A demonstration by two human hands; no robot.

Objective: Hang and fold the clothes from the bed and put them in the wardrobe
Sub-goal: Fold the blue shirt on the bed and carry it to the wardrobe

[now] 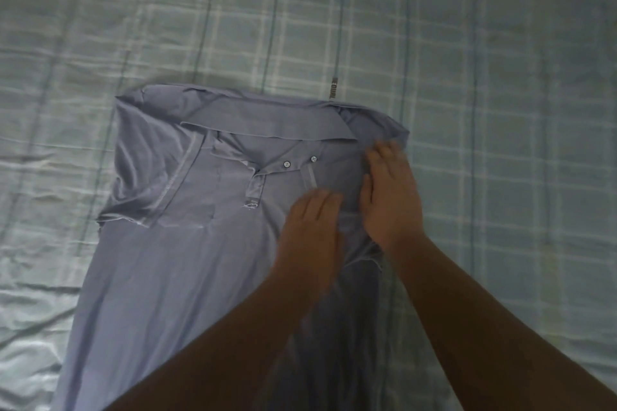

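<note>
While the blue-grey shirt (160, 277) is lying front up on the bed (500, 77), its collar (267, 123) is pointing to 12 o'clock and its lower part is running out of view at 6 o'clock, under the arms. Both hands are lying flat on the side of the shirt at 3 o'clock. The left hand (310, 230) is resting palm down with straight fingers close together, just at 4 o'clock from the two buttons (286, 163). The right hand (392, 190) is pressing in the same flat way beside it, near the shoulder edge, and neither hand is pinching any cloth. The hands are a little blurred, so the exact fingertips are not clear. The sleeve (143, 173) at 9 o'clock is lying turned in over the front.

I am judging the cloth as thin, light and very soft. It is showing a small shine, and the sheet too, so the shirt is probably sliding easily and the folds are opening if nothing is holding them. It is not fragile; only the buttons are hard. For the next fold, I am thinking the best places to hold are the two shoulder corners beside the collar, or the folded side edges, pinching all layers together and lifting low.
</note>
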